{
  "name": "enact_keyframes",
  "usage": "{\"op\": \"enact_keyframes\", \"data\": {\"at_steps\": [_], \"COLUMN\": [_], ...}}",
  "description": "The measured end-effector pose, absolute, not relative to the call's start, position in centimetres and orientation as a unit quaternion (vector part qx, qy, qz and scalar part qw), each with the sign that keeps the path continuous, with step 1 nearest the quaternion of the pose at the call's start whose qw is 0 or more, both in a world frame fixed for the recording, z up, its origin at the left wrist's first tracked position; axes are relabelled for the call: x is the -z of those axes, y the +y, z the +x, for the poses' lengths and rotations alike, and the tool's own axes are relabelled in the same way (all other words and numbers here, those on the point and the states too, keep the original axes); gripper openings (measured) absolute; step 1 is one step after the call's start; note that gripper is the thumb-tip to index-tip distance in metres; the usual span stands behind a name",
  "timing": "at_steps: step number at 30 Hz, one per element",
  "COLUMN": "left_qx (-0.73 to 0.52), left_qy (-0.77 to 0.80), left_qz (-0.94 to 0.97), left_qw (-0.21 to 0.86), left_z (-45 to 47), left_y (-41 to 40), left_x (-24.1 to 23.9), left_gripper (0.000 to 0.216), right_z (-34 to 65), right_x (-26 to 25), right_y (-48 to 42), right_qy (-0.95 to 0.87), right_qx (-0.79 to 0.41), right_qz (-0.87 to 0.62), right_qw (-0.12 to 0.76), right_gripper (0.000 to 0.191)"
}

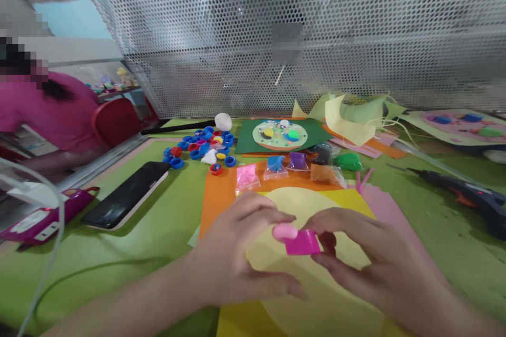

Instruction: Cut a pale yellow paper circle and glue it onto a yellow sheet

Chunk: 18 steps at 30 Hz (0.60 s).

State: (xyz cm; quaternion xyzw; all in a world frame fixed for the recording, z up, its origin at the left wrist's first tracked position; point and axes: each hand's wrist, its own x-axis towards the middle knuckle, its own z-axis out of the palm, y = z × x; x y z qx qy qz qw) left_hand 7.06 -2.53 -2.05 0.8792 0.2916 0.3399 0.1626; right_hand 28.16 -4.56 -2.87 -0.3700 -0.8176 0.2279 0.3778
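My right hand (356,258) grips a magenta plastic bottle cap (302,243) between thumb and fingers. A soft light-pink lump of clay (285,231) sits at the cap's left end. My left hand (245,253) is curved around the left side, thumb and fingers wide apart, its fingertips right by the clay; whether they touch it I cannot tell. Beneath both hands lies a pale yellow paper circle (316,284) on a yellow sheet (241,321). Just beyond, a small bag of pink clay (247,176) rests on orange paper (213,195).
Small bags of coloured clay, such as blue (275,166) and green (348,161), lie behind. Loose bottle caps (195,154) are heaped at back left. A phone (128,195) and power strip (51,218) lie left, a glue gun (466,195) right. A person in pink (59,110) sits beyond.
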Motion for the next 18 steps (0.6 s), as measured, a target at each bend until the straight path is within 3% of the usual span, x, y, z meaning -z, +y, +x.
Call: {"op": "enact_keyframes", "data": {"at_steps": [4,9,18], "left_qx": [-0.283,-0.276,-0.280], "left_qy": [0.423,0.435,0.432], "left_qz": [0.786,0.711,0.652], "left_qw": [0.351,0.479,0.556], "left_z": [7.2,7.3,7.3], "left_y": [-2.4,-1.8,-1.0], "left_x": [2.2,2.6,3.0], "left_gripper": [0.036,0.021,0.018], "right_z": [27.7,27.8,28.0], "right_x": [3.0,3.3,4.0], "right_y": [-3.9,-3.3,-3.3], "right_qy": [-0.728,-0.686,-0.668], "right_qx": [-0.370,-0.412,-0.435], "right_qz": [-0.466,-0.501,-0.512], "right_qw": [0.341,0.330,0.322], "right_gripper": [0.008,0.016,0.018]}}
